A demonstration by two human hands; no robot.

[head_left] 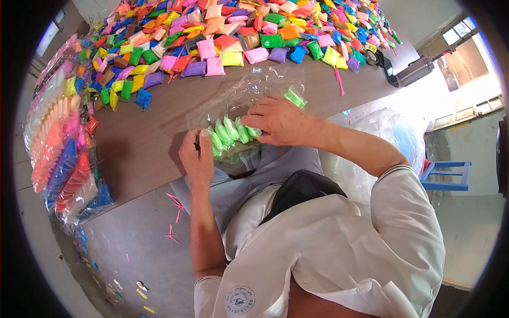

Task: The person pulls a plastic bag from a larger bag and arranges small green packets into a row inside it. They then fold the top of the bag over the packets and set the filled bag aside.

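Brown table [148, 143] fills mid-frame, with a huge heap of colored packets [233, 37] across the top. Clear bag [238, 100] of green packets [228, 132] sits center; right hand [278, 121] presses fingers flat on it, left hand [197, 159] pinches its lower-left edge.

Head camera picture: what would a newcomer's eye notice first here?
First, the heap of small colourful packets covering the far part of the brown table. Next, at the table's near edge, the right hand presses light green packets inside a clear plastic bag, while the left hand grips the bag's end.
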